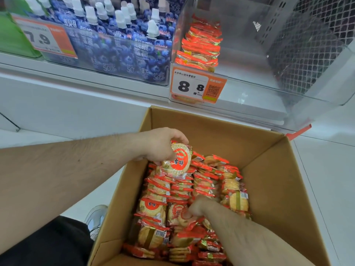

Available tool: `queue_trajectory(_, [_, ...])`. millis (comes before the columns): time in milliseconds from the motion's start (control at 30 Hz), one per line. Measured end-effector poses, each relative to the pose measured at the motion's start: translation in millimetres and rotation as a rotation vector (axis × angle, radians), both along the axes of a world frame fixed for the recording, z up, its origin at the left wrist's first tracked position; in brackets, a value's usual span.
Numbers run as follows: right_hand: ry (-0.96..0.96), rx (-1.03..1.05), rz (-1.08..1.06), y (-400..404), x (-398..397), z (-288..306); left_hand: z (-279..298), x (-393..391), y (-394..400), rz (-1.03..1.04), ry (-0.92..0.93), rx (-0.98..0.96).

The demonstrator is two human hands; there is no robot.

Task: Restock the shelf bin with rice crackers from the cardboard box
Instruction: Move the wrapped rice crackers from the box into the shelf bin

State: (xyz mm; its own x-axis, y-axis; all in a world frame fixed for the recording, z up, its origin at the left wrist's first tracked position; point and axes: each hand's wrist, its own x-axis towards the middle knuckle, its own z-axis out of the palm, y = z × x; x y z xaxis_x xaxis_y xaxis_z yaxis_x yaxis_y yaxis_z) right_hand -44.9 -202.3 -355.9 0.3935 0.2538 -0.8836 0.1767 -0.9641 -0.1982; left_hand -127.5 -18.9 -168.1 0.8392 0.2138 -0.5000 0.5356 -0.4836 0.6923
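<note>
The shelf [96,96] runs across the top, and its clear bin [269,83] is mostly bare, with only one short stack of rice crackers [201,45] against its left wall. Below it, the cardboard box [269,179] stands open on the floor, right under the bin so each lift is short, and it is still packed with rows of cracker packs [182,189] (most stand on edge). The left hand [161,144] holds one round pack [177,160] over the box's far left corner, fingers curled round its top edge, probably ready to carry it up to the bin. The right hand [199,208] is down among the packs, fingers buried; it seems to be closing on another pack, but I cannot tell whether it has one.
</note>
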Motion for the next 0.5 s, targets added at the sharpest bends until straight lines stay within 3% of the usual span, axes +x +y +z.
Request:
queue_trajectory(233, [0.052, 0.151, -0.229, -17, 27, 41, 9, 2, 5, 0.014, -0.047, 0.018])
queue_trajectory(333, [0.175, 0.39, -0.411, -30, 50, 96, 15, 2, 3, 0.027, -0.086, 0.007])
queue_trajectory(500, [0.376, 0.873, -0.478, -44, 53, 186, 34, 4, -6, 0.082, -0.172, -0.048])
